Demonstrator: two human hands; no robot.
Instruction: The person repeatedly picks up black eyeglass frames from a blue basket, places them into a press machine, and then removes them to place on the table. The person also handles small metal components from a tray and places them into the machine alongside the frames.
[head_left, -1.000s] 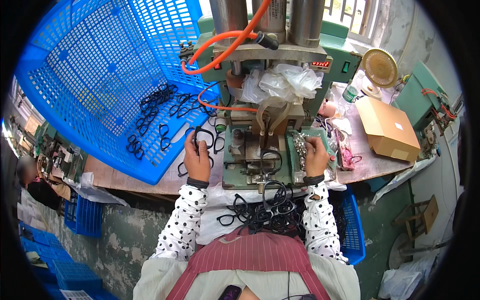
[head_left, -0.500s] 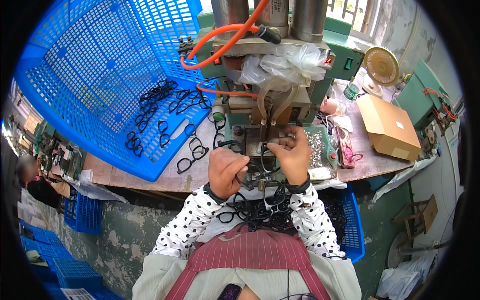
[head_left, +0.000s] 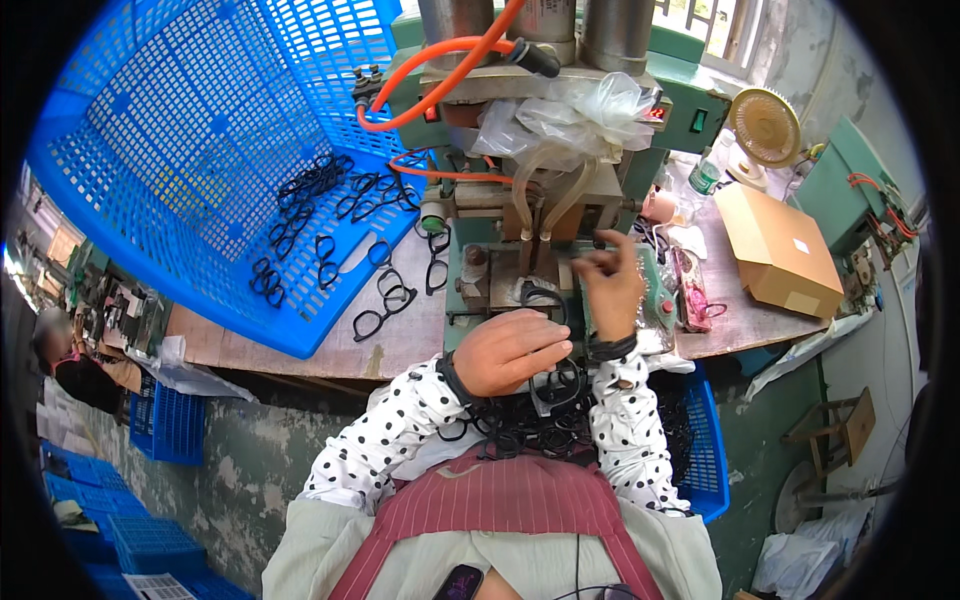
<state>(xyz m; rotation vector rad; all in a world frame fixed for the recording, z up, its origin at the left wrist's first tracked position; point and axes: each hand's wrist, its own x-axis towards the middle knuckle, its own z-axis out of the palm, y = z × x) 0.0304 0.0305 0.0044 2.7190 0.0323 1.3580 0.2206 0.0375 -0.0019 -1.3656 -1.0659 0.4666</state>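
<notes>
A black eyeglass frame (head_left: 541, 294) stands in front of the machine's metal fixture (head_left: 508, 292). My left hand (head_left: 508, 352) is closed on it from the near side, with the back of the hand covering much of the frame. My right hand (head_left: 613, 292) is raised beside the fixture, over the tray of small shiny metal pieces (head_left: 650, 290). Its fingers are bent together; anything between them is too small to make out. Below my hands, a heap of black eyeglass frames (head_left: 515, 425) lies close to my apron.
A large blue basket (head_left: 285, 335) holding several black frames leans at the left. More frames (head_left: 384, 310) lie on the table beside it. The green press (head_left: 690, 105) with orange hoses stands ahead. A cardboard box (head_left: 780, 250) and small fan (head_left: 764, 128) are right.
My left hand has moved right, with the eyeglass frame now in front of the fixture. My right hand has left the frame and shifted right to the tray of metal pieces.
</notes>
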